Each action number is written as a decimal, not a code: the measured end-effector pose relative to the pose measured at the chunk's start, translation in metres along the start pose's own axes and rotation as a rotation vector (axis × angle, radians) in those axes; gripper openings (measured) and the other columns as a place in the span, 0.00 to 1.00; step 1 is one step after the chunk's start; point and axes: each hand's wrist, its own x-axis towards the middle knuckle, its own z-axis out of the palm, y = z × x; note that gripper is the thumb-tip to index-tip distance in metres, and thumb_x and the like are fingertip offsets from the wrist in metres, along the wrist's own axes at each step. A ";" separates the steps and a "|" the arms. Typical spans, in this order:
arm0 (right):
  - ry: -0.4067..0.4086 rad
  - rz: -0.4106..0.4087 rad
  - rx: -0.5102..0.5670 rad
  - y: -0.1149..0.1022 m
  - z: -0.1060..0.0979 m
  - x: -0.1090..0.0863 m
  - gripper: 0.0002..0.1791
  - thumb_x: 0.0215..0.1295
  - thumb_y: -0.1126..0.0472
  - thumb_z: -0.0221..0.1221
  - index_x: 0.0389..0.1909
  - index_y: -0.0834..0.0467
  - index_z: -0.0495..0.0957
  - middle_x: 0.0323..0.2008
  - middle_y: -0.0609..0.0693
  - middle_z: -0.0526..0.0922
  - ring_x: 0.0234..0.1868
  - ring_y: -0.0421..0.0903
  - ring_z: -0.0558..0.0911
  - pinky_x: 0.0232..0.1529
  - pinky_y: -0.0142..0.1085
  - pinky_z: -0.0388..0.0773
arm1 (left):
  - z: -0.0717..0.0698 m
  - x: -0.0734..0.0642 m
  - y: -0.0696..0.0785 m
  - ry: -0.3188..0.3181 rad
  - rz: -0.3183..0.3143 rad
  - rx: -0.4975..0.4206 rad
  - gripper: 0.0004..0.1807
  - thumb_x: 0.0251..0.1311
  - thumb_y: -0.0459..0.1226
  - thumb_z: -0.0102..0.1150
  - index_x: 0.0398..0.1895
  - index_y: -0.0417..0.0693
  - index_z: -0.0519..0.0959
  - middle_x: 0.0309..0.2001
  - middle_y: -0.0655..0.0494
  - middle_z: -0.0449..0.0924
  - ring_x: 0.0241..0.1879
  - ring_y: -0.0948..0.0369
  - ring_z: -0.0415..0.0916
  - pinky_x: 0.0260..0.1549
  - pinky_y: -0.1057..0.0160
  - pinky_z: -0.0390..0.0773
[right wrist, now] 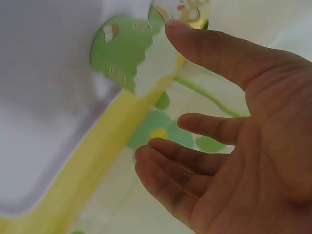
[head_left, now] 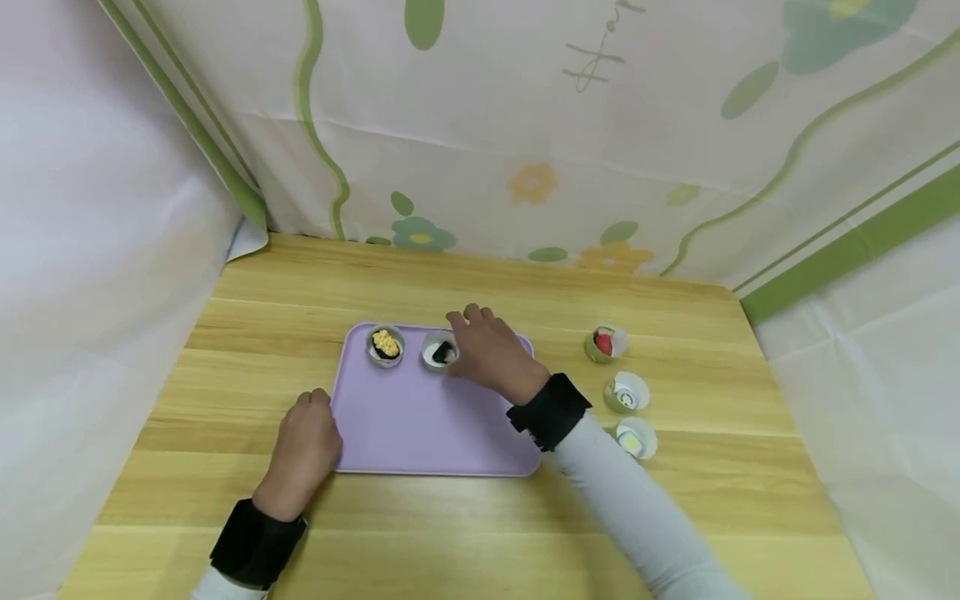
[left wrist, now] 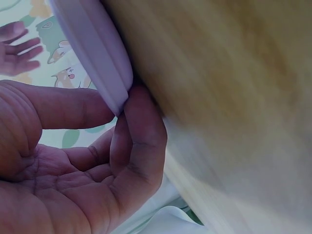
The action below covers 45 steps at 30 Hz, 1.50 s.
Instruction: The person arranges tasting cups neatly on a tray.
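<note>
On the lilac tray (head_left: 435, 425), two small round cups stand along the far edge. The left cup (head_left: 370, 352) holds a miniature food piece (head_left: 386, 342) with a yellow topping on a dark base. In the other cup (head_left: 426, 353) lies a black-and-white piece (head_left: 442, 352) resembling a rice ball. My right hand (head_left: 491, 354) hovers beside this second cup, thumb and fingers spread and holding nothing. The right wrist view shows the green patterned cup (right wrist: 114, 58) near the thumb tip. With thumb and index finger, my left hand (head_left: 303, 446) pinches the tray's left edge (left wrist: 105, 63).
Right of the tray, three similar cups stand in a column on the wooden table (head_left: 420, 542): one with a red piece (head_left: 603, 342), a middle cup (head_left: 630, 385), and one with a white-and-yellow piece (head_left: 630, 442). Printed fabric (head_left: 465, 125) hangs behind the table.
</note>
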 end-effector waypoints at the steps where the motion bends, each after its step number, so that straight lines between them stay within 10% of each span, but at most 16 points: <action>1: 0.001 0.007 0.011 0.002 -0.002 -0.003 0.43 0.53 0.46 0.67 0.67 0.63 0.65 0.55 0.60 0.72 0.52 0.55 0.72 0.50 0.44 0.73 | -0.001 0.000 -0.001 -0.003 -0.001 0.000 0.04 0.50 0.18 0.48 0.30 0.22 0.70 0.25 0.37 0.70 0.25 0.47 0.72 0.24 0.48 0.76; 17: 0.017 0.116 0.067 0.039 -0.020 -0.059 0.44 0.53 0.45 0.67 0.67 0.64 0.65 0.59 0.61 0.71 0.58 0.58 0.71 0.54 0.46 0.73 | -0.008 -0.010 -0.009 -0.016 -0.032 -0.008 0.06 0.52 0.19 0.49 0.33 0.20 0.71 0.26 0.37 0.70 0.27 0.46 0.72 0.24 0.48 0.76; 45: 0.001 0.253 0.156 0.062 0.041 -0.163 0.42 0.45 0.50 0.73 0.62 0.63 0.72 0.53 0.57 0.76 0.51 0.51 0.75 0.48 0.43 0.78 | -0.007 -0.009 -0.012 -0.059 -0.088 -0.055 0.12 0.57 0.23 0.50 0.42 0.19 0.72 0.35 0.31 0.73 0.36 0.39 0.75 0.33 0.44 0.77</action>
